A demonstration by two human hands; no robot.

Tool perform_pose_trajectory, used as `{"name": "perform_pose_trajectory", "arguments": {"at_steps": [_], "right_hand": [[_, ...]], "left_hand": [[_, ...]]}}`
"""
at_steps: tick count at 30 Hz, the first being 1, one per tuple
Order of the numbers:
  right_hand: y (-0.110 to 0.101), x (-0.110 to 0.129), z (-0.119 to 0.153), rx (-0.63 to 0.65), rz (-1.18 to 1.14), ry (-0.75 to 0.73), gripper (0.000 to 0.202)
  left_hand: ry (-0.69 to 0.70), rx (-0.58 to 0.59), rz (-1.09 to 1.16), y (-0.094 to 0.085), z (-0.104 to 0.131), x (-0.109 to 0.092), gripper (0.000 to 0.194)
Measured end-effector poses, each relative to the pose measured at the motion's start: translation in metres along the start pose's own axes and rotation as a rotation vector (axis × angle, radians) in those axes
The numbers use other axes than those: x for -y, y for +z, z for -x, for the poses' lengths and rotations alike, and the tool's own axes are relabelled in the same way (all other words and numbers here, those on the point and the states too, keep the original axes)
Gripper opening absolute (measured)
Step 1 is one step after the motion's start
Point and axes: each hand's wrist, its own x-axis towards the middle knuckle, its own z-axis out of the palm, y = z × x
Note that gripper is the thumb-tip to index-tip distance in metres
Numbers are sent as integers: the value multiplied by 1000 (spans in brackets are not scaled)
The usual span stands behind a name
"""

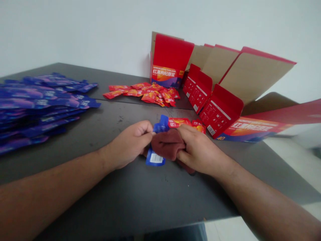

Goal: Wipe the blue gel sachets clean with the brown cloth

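A blue sachet (155, 158) with a white barcode label stands out above and below a brown cloth (167, 144), which covers its middle. My left hand (134, 142) is closed at the sachet's left edge, thumb and fingers pinched; the exact grip is partly hidden. In my right hand (198, 149) the cloth is bunched and pressed over the sachet. Just behind my hands lie red-orange sachets (179, 122), partly hidden by my right hand.
Many blue packets (42, 103) are heaped at the left. A pile of red sachets (152, 93) lies farther back on the dark table (120, 197). Open red cartons (173, 63) stand at the back and right, flaps up; one long carton (255, 129) reaches the right edge.
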Motion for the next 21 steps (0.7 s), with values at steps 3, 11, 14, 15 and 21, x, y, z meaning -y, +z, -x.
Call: {"name": "perform_pose_trajectory", "arguments": {"at_steps": [3, 11, 14, 15, 21], "right_hand": [[0, -2, -1, -85, 6, 39, 21], [-1, -2, -2, -78, -2, 63, 22], [-2, -3, -3, -95, -21, 74, 25], [-2, -4, -3, -71, -28, 57, 23], [-2, -4, -5, -86, -21, 76, 21]], "left_hand": [[-19, 0, 5, 2, 0, -3, 22], [-16, -3, -14, 4, 1, -5, 24], [-22, -5, -45, 4, 2, -6, 25], [-21, -9, -54, 4, 2, -6, 25], [-18, -9, -82, 5, 2, -9, 25]]}}
